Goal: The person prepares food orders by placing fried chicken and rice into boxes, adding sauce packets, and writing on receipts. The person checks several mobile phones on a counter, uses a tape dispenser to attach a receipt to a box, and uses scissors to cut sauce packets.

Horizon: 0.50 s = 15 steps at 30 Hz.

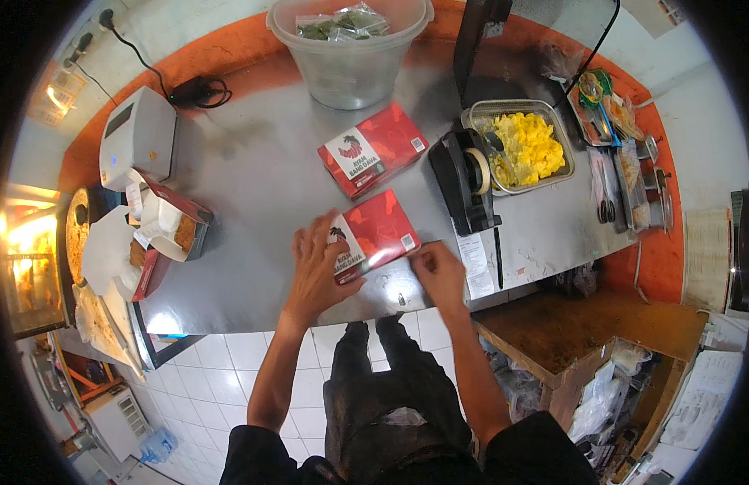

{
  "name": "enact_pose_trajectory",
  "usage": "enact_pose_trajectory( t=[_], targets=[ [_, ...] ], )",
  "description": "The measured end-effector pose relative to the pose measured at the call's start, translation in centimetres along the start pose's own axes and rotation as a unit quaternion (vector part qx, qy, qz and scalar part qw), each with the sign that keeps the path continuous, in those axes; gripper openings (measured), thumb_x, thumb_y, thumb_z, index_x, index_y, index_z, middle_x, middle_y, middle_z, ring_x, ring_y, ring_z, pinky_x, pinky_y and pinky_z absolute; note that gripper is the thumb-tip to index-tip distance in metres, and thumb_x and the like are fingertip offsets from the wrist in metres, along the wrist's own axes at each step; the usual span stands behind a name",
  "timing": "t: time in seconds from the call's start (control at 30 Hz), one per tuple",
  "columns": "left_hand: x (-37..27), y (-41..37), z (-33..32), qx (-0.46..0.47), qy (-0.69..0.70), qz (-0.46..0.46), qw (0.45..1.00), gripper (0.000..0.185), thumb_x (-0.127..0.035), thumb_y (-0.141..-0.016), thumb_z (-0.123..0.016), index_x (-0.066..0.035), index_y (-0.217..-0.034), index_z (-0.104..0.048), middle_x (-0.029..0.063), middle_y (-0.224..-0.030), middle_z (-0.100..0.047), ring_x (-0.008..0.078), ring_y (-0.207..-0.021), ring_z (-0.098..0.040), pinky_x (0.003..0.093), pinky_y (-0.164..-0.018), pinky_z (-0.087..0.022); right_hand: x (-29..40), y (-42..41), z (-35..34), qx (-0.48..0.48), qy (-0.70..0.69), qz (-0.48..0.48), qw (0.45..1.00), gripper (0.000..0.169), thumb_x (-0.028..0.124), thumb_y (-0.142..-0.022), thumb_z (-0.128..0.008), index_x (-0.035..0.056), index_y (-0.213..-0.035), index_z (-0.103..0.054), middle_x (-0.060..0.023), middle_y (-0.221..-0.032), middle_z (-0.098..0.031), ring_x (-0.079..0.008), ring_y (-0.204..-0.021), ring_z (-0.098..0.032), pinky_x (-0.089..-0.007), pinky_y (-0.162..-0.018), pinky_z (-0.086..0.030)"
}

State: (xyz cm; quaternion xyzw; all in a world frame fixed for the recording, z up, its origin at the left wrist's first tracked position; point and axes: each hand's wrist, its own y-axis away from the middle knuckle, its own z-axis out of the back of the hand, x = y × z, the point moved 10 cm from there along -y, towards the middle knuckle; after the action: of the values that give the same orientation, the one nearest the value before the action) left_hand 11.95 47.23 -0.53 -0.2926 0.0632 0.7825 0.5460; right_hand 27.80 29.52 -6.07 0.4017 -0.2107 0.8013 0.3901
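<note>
A closed red cardboard food box lies on the steel table near its front edge. My left hand spans the left end of this box, thumb at the near side and fingers over the top. At the box's right front corner, my right hand has its fingers curled in; whether they pinch anything is hidden. Just behind sits a second closed red box with the same print. A black tape dispenser with a roll of tape stands to the right, beside a printed receipt and a black pen.
Open food boxes with fried pieces and white wrapped portions stand at left, near a white printer. A plastic bucket holds bagged greens at the back. Yellow food fills a metal basket at right. A lit display case is far left.
</note>
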Motion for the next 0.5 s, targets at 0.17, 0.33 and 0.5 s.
enact_pose_trajectory(
  t=[0.17,0.33,0.5],
  targets=[
    [3.2,4.8,-0.9,-0.121,0.291,0.2,0.928,0.146,-0.065,-0.058,-0.087,-0.007,-0.159,0.001,0.0253,-0.157,-0.027,0.0376,-0.146,-0.029,0.0488,-0.117,-0.03,0.2,-1.8,-2.0,0.12,-0.248,-0.024,0.961,0.058,0.031,-0.106,-0.049,0.0006,-0.152,-0.034,-0.0204,-0.154,-0.04,-0.0299,-0.142,-0.04,-0.0351,-0.116,-0.029],
    [-1.0,3.2,0.6,-0.202,0.495,0.238,0.81,0.136,-0.066,-0.072,-0.079,-0.004,-0.159,0.005,0.0202,-0.158,-0.024,0.0313,-0.142,-0.036,0.0439,-0.112,-0.038,5.1,-1.6,-1.9,0.117,-0.25,-0.005,0.961,0.058,0.031,-0.106,-0.046,-0.002,-0.152,-0.033,-0.0193,-0.156,-0.038,-0.0286,-0.146,-0.034,-0.0381,-0.118,-0.025],
    [-1.7,-6.5,6.3,-0.221,0.453,0.177,0.845,0.099,-0.028,-0.091,-0.07,0.002,-0.158,-0.005,0.0192,-0.147,-0.041,0.0257,-0.132,-0.045,0.036,-0.11,-0.036,12.0,-13.5,3.7,0.031,-0.159,0.11,0.981,0.053,0.033,-0.106,-0.045,0.0022,-0.15,-0.04,-0.025,-0.14,-0.055,-0.0349,-0.132,-0.053,-0.0397,-0.11,-0.038]
  ],
)
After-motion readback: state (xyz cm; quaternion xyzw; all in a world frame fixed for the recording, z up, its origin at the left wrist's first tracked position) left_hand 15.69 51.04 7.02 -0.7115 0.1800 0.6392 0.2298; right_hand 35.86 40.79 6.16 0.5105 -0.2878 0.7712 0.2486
